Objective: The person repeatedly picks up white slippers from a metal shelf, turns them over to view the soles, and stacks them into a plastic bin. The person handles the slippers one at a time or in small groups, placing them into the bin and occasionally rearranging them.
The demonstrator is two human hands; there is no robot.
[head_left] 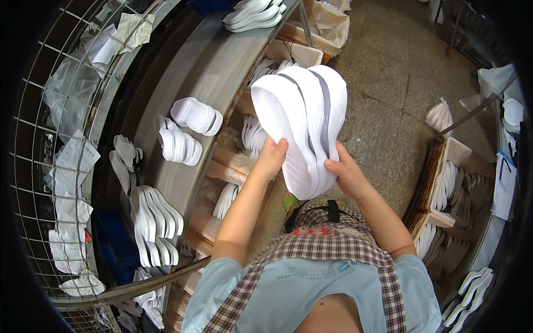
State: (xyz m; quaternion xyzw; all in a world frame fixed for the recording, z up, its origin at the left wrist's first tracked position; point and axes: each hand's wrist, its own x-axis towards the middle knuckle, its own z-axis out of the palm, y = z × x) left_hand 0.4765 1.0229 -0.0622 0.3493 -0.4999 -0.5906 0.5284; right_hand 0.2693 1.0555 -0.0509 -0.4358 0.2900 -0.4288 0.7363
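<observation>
Head view: left hand point(271, 157) and right hand point(347, 173) clamped on fanned white shoe soles point(298, 130), ahead of checked apron point(333, 242). Holding step, seemingly; next move calls for even two-handed support.

Wire mesh point(28, 121) at left, papers point(78, 161), blue bin point(114, 238), 1 pinkish bag point(438, 116), mottled floor point(383, 72)

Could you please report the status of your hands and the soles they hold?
Left hand and right hand gripping. White soles fanned between them. Nothing visibly blocking.
</observation>
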